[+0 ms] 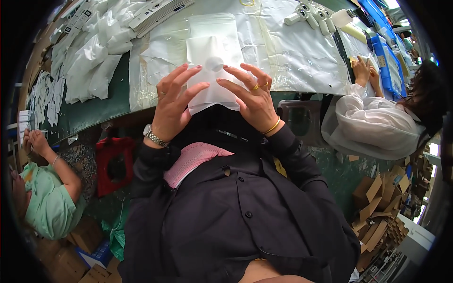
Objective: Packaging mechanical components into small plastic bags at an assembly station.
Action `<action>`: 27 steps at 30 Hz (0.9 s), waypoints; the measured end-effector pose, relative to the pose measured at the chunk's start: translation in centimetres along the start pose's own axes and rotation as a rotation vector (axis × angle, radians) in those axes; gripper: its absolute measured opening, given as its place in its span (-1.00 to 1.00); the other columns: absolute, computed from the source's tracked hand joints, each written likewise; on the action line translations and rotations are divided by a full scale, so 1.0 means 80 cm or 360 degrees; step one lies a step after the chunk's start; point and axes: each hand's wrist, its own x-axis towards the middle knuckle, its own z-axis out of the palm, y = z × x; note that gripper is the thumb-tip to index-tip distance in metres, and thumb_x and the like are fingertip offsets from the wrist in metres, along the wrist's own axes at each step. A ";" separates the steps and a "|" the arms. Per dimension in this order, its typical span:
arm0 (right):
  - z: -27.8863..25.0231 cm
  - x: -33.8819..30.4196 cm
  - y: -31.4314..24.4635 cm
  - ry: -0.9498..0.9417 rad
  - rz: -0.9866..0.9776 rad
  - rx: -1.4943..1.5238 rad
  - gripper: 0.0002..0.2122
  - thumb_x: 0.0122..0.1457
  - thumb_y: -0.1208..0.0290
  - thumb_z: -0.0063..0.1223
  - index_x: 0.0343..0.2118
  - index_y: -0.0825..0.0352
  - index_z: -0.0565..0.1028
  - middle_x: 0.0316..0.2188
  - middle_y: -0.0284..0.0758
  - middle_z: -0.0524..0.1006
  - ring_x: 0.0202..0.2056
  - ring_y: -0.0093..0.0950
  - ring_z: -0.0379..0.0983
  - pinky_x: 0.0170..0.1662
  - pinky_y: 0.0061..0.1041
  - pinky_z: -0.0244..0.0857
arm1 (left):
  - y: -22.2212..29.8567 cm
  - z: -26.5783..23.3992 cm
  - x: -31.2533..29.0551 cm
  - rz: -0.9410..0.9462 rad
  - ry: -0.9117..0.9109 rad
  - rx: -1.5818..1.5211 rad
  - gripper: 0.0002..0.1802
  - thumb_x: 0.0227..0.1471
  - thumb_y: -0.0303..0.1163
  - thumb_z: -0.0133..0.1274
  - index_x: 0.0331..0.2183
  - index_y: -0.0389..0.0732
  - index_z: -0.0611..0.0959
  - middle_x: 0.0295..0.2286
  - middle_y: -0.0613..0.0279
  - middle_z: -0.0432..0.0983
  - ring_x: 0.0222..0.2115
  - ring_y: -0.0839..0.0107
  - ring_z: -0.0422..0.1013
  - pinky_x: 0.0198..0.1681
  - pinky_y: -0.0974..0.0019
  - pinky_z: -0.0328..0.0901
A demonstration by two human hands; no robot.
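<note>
The flat, translucent white plastic pouch (212, 76) lies at twelve o'clock between left hand (177, 94) and right hand (252, 96), fingers spread, any pinch indeterminable; judged light, limp, slippery, best held by its three- and nine-o'clock edges.

this looks like a factory packing workshop. a long green-topped worktable (120, 87) is partly covered with clear and whitish plastic sheeting (292, 61). on it lie a heap of thin white plastic bags (101, 52), a stack of long white printed card pieces (158, 16), a frosted translucent plastic pouch (200, 49) and a cluster of white rounded plastic devices (311, 16). a person in a mint-green top (52, 203) and another in a sheer white top (373, 120) are at work nearby. open brown cardboard boxes (377, 198) pile up at the lower right.
</note>
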 end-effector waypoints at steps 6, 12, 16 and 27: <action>0.008 0.015 0.018 0.0016 -0.0106 0.0175 -0.69 0.03 0.54 0.33 -0.12 0.11 0.72 0.09 -0.49 0.66 0.20 -0.33 0.41 0.25 -0.36 0.11 | -0.023 0.017 0.005 0.0093 0.0065 -0.0106 -0.65 -0.02 -0.59 0.31 -0.16 -0.03 0.73 -0.02 0.37 0.70 0.19 0.28 0.49 0.30 0.13 0.05; 0.023 0.032 0.022 0.0235 0.0111 0.0588 -0.84 0.13 0.55 0.35 -0.21 0.25 0.69 -0.14 -0.40 0.72 -0.04 -0.33 0.54 0.09 -0.38 0.26 | -0.025 0.025 0.015 -0.0160 0.0267 -0.0374 -0.87 0.12 -0.47 0.34 -0.25 -0.10 0.74 -0.22 0.33 0.76 -0.05 0.38 0.64 0.26 0.10 0.04; 0.041 0.035 0.024 0.0389 0.0287 0.0805 -0.91 0.22 0.56 0.35 -0.24 0.36 0.67 -0.30 -0.34 0.68 -0.23 -0.44 0.55 -0.09 -0.48 0.34 | -0.018 0.033 0.025 -0.0424 0.0346 -0.0540 -0.93 0.18 -0.42 0.32 -0.31 -0.17 0.74 -0.30 0.27 0.76 -0.25 0.46 0.62 0.20 0.16 0.10; 0.055 0.059 0.018 0.0683 0.0881 0.0957 -0.88 0.27 0.53 0.37 -0.34 0.42 0.61 -0.50 -0.42 0.52 -0.49 -0.74 0.37 -0.41 -0.63 0.26 | -0.021 0.055 0.034 -0.0936 0.0425 -0.0561 -0.82 0.18 -0.41 0.29 -0.47 -0.21 0.70 -0.52 0.19 0.62 -0.46 0.23 0.43 -0.08 0.18 0.27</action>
